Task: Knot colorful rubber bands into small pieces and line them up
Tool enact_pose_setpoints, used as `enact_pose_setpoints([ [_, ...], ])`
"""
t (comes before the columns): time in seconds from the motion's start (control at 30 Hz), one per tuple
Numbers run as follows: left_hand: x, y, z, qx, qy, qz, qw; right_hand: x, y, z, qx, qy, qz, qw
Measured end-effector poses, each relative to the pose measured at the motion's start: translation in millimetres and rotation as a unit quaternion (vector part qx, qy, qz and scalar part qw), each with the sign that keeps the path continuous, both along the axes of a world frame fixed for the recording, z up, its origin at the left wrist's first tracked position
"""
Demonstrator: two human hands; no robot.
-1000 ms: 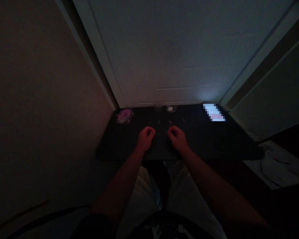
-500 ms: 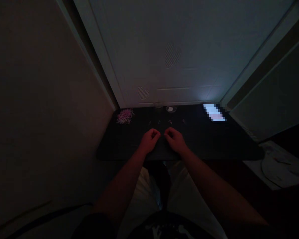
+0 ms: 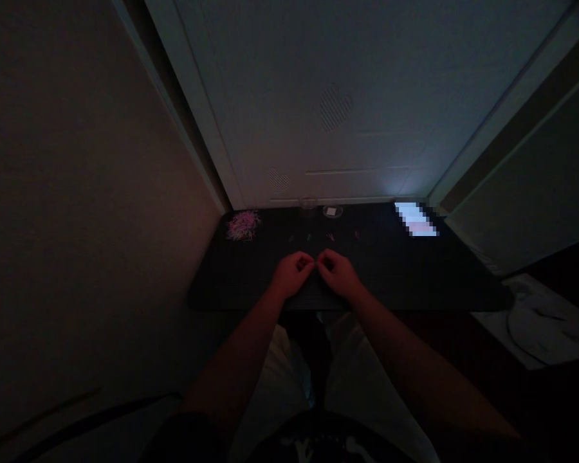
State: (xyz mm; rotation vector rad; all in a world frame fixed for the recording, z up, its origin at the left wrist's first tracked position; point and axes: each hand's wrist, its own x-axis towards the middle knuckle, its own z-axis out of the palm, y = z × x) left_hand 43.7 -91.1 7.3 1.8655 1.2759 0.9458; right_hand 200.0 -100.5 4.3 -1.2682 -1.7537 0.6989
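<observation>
My left hand (image 3: 294,273) and my right hand (image 3: 336,271) meet over the front middle of a dark table (image 3: 424,276). Thumb and fingers are pinched together on both, fingertips almost touching. Whatever lies between them is too small and dim to make out. Just beyond the hands, several tiny thin pieces lie in a loose row, among them a pinkish piece (image 3: 330,236) and a greenish piece (image 3: 309,237). A heap of pink and pale thin pieces (image 3: 244,226) sits at the table's back left.
Along the back edge stand a clear round container (image 3: 308,204) and a shallow round dish (image 3: 338,212) with a white square. A glowing, blurred-out screen (image 3: 417,220) lies at the back right. A pale panel with heart patterns (image 3: 289,128) rises behind the table.
My hands have drawn closer together, the left moving slightly right, so the fingertips now nearly meet. The pieces on the table stay where they were.
</observation>
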Motion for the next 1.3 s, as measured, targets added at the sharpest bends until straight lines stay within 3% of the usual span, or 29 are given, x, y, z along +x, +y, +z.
enact_pose_setpoints([
  [0.63, 0.1, -1.7, -0.9, -0.005, 0.044, -0.005, 0.999, -0.5, -0.6, 3.0, 0.001, -0.006, -0.002, 1.000],
  [0.97, -0.5, -2.3, 1.0, -0.004, 0.053, -0.020, 0.998, 1.5, 3.7, 1.5, 0.039, -0.004, -0.097, 0.995],
  [1.17, -0.4, -1.8, 0.7, -0.005, 0.043, -0.009, 0.999, 0.9, 4.6, -1.5, 0.032, -0.030, -0.018, 0.999],
  [1.3, -0.1, -2.3, 1.0, -0.002, 0.033, -0.007, 0.999, 0.0, 3.4, -0.2, 0.021, -0.025, -0.017, 0.999],
])
